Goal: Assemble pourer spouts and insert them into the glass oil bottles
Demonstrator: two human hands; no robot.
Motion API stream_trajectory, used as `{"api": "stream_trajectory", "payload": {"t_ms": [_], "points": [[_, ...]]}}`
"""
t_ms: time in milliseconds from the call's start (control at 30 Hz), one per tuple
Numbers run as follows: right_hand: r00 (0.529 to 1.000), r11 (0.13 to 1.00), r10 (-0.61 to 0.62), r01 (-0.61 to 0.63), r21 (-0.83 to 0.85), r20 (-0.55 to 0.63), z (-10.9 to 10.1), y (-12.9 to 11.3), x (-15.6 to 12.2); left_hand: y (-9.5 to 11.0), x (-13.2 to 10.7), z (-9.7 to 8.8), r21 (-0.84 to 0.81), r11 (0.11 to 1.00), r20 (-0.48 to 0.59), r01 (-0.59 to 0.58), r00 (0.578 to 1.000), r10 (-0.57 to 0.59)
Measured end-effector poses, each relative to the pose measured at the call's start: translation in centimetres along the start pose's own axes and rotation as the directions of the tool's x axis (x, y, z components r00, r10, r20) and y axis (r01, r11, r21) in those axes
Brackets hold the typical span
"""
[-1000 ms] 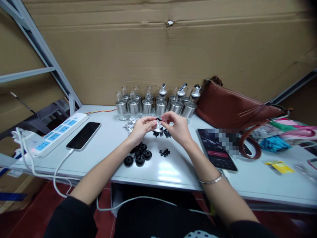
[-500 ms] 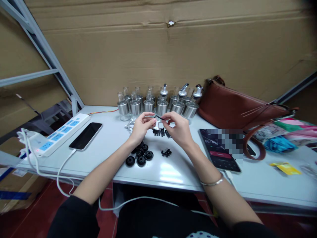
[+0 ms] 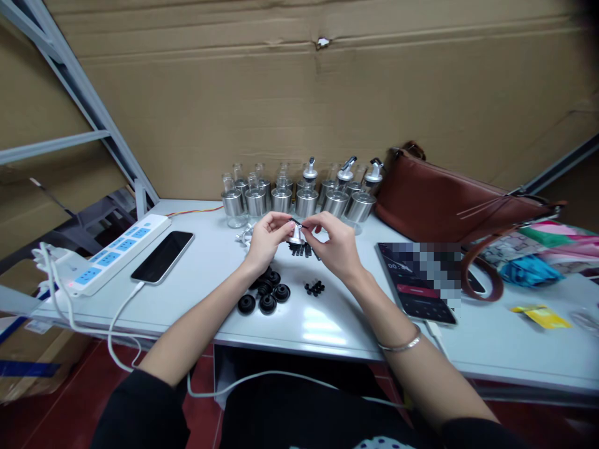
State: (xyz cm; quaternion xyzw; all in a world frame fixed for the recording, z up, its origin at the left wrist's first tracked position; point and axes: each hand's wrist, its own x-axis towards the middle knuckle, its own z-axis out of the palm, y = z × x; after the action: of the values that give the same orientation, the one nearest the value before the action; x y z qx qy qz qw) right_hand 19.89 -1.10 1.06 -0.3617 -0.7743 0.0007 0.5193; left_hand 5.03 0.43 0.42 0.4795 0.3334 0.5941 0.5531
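Note:
My left hand is closed around a silver pourer spout, held upright just above the table. A small black flap lies across the spout's tip. My right hand pinches the flap's right end; its other fingers are curled. Beneath the spout several black strips lie on the table, partly hidden by the hands. Nearer me are several round black stoppers and a cluster of tiny black pieces. Silver parts show behind my left hand.
Glass bottles with steel sleeves line the back, some topped with pourers. A brown bag and a tablet are on the right. To the left are a phone and a power strip with trailing cables.
My right hand has shifted slightly left, bringing the black flap closer against the spout's tip. My left hand stays nearly in place.

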Motion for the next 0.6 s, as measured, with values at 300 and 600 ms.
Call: {"api": "stream_trajectory", "payload": {"t_ms": [300, 600], "points": [[0.997, 0.998, -0.065, 0.066, 0.022, -0.045, 0.03, -0.19, 0.11, -0.07, 0.11, -0.19, 0.008, 1.0, -0.004, -0.025, 1.0, 0.025], [0.985, 0.975, 0.168, -0.173, 0.137, 0.049, 0.48, 0.0, -0.18, -0.16, 0.07, -0.17, 0.011, 0.999, -0.002, -0.049, 0.999, 0.049]]}}
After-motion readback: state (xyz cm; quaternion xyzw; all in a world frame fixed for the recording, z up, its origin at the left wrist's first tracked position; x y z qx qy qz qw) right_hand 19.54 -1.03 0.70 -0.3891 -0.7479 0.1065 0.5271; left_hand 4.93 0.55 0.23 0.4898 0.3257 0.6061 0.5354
